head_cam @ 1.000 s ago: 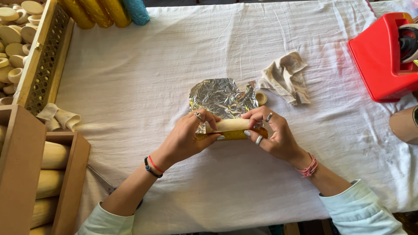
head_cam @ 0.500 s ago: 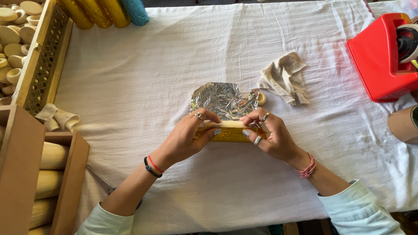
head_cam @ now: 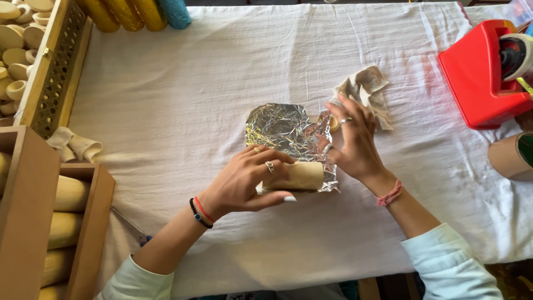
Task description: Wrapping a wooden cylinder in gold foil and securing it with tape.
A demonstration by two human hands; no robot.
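**Tan roll on foil, both hands at work**

Where the far left edge begins: wooden crate [head_cam: 16, 222] stacked with tan rolls [head_cam: 69, 194], perforated wooden tray [head_cam: 55, 72] of round wooden caps [head_cam: 16, 39] above it, and a small crumpled cloth scrap [head_cam: 75, 145] on the white tablecloth [head_cam: 183, 83]. At centre, left hand [head_cam: 247, 183] clasped over a tan cylindrical roll [head_cam: 300, 175], fingers curled on top and thumb beneath, pinning it on the near edge of a crinkled foil sheet [head_cam: 280, 129]. Just right, right hand [head_cam: 352, 141] with fingers spread and slack, resting at the sheet's far right corner, gripping nothing that shows. Beyond those fingertips, a rumpled beige rag [head_cam: 366, 83], touching or just beside them. Further right, well apart, a red plastic tape dispenser [head_cam: 477, 72]; below it a brown cardboard tube [head_cam: 508, 158] at the table's edge.
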